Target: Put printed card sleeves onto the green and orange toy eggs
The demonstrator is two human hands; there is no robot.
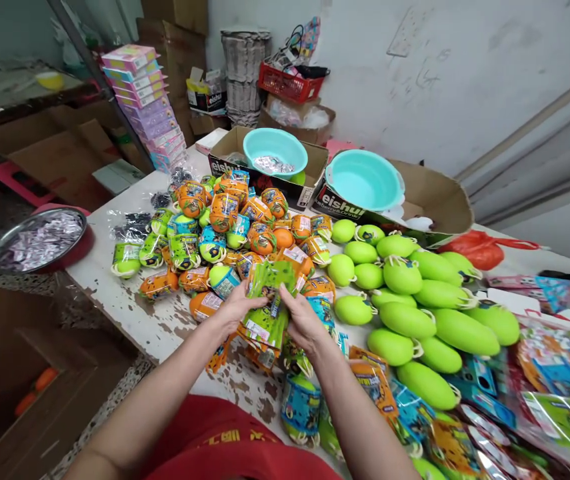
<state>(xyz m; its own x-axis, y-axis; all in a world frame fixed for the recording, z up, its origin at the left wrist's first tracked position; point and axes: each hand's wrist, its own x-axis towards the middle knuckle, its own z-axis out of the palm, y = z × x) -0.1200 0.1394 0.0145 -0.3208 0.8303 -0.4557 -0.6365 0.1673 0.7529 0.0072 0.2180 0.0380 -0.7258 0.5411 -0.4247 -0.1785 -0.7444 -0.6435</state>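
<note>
Green printed packets (271, 312) held between both hands, long axis roughly 1-to-7 o'clock. Left hand (236, 308) pinches 9 o'clock side, right hand (303, 321) 3 o'clock side, neither clearly nearer. Lime egg-shaped pieces (407, 320) lie toward 3 o'clock, right hand nearer.

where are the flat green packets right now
In the head view, the green packets are just below centre, held between the left hand and right hand, with wrapped toys behind and unwrapped green toys rightward.
</note>
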